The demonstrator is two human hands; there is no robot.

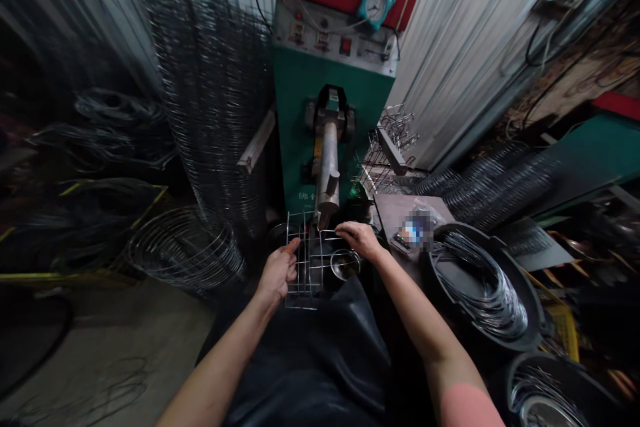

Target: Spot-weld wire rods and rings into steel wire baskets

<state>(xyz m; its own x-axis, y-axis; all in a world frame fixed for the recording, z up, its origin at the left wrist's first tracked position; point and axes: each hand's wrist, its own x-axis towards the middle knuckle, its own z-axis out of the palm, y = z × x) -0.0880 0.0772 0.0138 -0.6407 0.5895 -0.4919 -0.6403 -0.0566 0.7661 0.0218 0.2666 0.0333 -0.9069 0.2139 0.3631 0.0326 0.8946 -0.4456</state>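
A small wire rack (303,273) of crossed metal rods lies over my lap, beneath the arm of a green spot-welding machine (329,167). My left hand (280,271) is closed on the rack's left side, thumb pointing forward along the wires. At the right, my right hand (357,239) pinches the end of a thin wire (327,235) that reaches to the rack under the machine's tip. A metal wire ring (345,265) shows just below my right hand; whether it is joined to the rack I cannot tell.
Tall stacks of wire grids (215,93) stand left of the machine, with a round wire basket (185,250) in front. To the right are a small table (395,213), a black tub (483,287) of bent wire rings and another tub (545,393). A teal clock (376,5) hangs on the machine.
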